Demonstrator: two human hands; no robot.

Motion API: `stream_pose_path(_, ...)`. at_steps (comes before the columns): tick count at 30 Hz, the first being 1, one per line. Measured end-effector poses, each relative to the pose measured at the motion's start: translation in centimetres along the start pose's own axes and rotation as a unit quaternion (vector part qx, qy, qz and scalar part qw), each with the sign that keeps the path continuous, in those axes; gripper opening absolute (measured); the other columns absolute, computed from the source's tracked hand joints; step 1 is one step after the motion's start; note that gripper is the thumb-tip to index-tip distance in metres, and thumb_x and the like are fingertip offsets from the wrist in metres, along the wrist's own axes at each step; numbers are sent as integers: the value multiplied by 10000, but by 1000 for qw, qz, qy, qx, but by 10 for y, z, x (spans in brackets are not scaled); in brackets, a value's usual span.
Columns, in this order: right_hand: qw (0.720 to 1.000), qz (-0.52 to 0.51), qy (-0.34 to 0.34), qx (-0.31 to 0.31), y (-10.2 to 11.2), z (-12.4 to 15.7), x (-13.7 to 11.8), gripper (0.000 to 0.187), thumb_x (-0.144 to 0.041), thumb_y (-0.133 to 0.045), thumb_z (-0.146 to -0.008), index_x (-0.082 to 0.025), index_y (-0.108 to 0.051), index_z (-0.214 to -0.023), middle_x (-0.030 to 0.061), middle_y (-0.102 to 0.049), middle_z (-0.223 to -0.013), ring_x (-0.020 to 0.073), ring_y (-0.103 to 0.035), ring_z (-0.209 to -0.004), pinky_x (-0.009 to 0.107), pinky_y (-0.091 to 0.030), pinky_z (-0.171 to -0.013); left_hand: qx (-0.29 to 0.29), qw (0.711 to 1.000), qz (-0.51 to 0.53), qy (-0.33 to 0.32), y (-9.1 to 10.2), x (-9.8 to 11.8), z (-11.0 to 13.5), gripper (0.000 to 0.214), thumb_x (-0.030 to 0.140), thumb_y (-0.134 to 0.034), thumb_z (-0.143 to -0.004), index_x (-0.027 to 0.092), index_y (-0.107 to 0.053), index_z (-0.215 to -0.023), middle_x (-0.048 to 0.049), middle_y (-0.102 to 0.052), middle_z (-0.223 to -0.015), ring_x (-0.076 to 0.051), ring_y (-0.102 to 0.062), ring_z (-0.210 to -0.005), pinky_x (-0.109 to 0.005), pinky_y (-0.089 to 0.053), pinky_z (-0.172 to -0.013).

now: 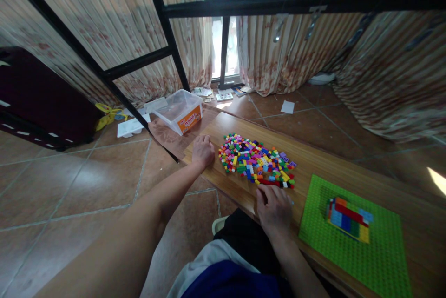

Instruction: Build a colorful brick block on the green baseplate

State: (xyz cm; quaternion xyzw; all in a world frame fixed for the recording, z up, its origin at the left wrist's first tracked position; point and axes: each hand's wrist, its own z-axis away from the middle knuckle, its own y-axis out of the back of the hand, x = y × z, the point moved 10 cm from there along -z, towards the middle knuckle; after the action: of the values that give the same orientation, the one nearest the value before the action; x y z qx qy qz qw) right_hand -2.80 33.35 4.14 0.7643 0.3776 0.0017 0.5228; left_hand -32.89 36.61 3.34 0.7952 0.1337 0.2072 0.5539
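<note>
My left hand (204,150) rests on the tabletop to the left of a pile of small coloured toy bricks (253,157), its fingers curled in and nothing visible in them. At the near edge of the pile, my right hand (274,207) lies palm down with fingers bent together. Its fingertips are close to a red brick row, and whether they pinch a piece is hidden. Farther right, a green studded baseplate (317,216) carries a low block of bricks (350,219) in red, blue, yellow, green and orange.
The wooden table (240,123) runs diagonally to the right. Beyond its left end stands a clear plastic box (181,107) with an orange label. A black metal frame (167,33), patterned curtains (296,51) and a dark suitcase (42,98) surround it. Papers lie on the tiled floor.
</note>
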Motion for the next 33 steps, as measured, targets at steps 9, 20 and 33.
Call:
stream_pose_path(9, 997, 69, -28, -14, -22, -33, -20, 241, -380, -603, -856, -179, -663, -974, 122, -630, -1036, 273, -512, -939, 383, -342, -757, 0, 1000, 7, -2, 1, 1, 2, 213, 163, -443, -879, 154, -597, -1026, -136, -623, -1100, -259, -538, -1078, -388, -409, -1002)
stream_pose_path(20, 970, -163, -180, 1, -11, -35, 24, 318, -452, -530, -849, -165, -663, -878, 110, -649, -890, 233, -570, -822, 374, -440, -764, 5, 1000, 3, -2, 3, 1, 2, 225, 161, -448, -877, 165, -594, -1047, -123, -622, -1120, -262, -535, -1085, -385, -415, -996)
stream_pose_path(33, 907, -275, -305, -97, -10, 19, 52, 314, -482, -621, -749, -202, -713, -858, 61, -735, -786, 227, -656, -715, 352, -468, -664, 5, 1000, -5, -5, 2, 1, 0, 205, 174, -442, -879, 169, -598, -1011, -127, -621, -1080, -266, -543, -1049, -392, -421, -982)
